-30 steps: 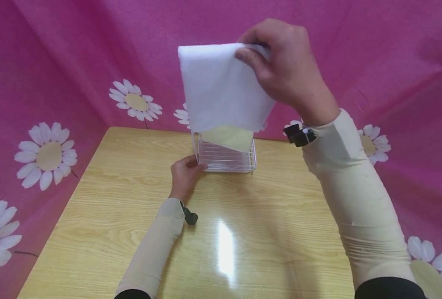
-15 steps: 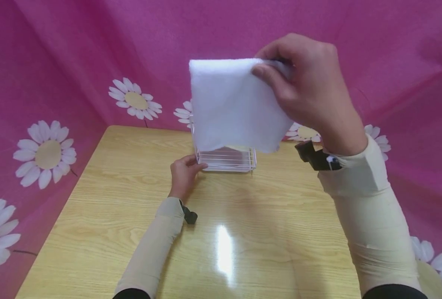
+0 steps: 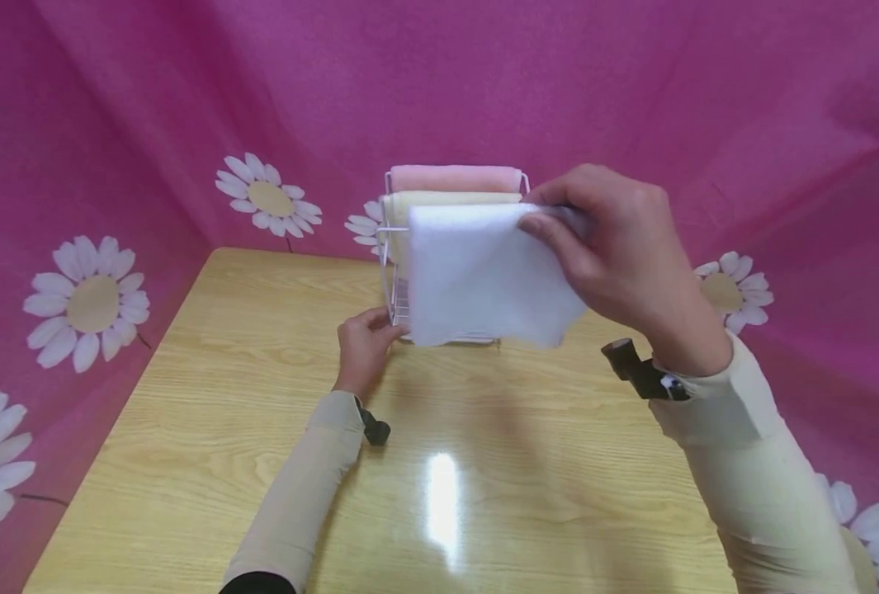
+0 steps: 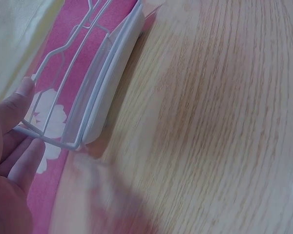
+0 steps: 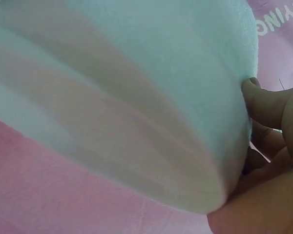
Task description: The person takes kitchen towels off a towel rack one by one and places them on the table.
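My right hand [image 3: 621,247] pinches the upper right corner of a folded white towel [image 3: 476,280], thumb in front. The towel hangs before a white wire rack [image 4: 110,90], hiding much of its front. Behind it, a pink towel [image 3: 454,177] drapes over the rearmost bar and a pale yellow towel [image 3: 439,198] over the one in front. The nearest bar [image 3: 392,229] shows only at its left end, level with the white towel's upper part. Low on the rack's left side, my left hand [image 3: 362,351] holds the wire frame between thumb and fingers.
The rack stands toward the back of a wooden table [image 3: 261,429], near its far edge. A pink curtain [image 3: 149,82] printed with white daisies surrounds the back and sides. Light glares off the table at the front middle.
My right hand has come down, first moving right, and lowered the white towel in front of the rack. The tops of the pink and yellow towels now show. My left hand stays in place.
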{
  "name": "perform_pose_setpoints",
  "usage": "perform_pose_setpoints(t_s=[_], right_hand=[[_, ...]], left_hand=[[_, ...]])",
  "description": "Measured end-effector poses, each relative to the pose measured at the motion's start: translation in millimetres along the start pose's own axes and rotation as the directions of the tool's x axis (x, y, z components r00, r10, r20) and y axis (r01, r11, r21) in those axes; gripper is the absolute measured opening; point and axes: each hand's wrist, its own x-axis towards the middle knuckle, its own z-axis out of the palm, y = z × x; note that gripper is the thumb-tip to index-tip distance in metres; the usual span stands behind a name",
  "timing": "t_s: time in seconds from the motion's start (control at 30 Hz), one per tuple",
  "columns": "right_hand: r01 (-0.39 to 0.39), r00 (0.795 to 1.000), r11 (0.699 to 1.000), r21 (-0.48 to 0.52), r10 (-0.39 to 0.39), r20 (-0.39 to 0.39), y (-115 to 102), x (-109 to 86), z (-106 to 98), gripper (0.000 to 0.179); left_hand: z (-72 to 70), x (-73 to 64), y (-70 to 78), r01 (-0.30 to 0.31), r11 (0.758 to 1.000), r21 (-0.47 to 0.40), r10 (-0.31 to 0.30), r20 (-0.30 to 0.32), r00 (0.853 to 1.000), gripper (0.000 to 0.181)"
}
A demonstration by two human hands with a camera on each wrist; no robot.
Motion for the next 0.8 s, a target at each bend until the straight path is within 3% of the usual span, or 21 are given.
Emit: perform_pose_setpoints(t_s=[0.4, 0.8], right_hand=[[-0.005, 0.999, 0.994, 0.106, 0.000, 0.042, 16, -30.4, 26, 0.009], [-0.143, 0.986, 0.983, 0.118, 0.132, 0.102, 27, -56.7, 47, 0.008]], left_hand=[[-1.3, 0.5, -1.2, -0.018, 1.000, 0.024, 0.018, 0.000, 1.000, 0.038], [-1.0, -0.4, 0.6, 0.010, 1.000, 0.006, -0.010, -0.005, 1.000, 0.037]])
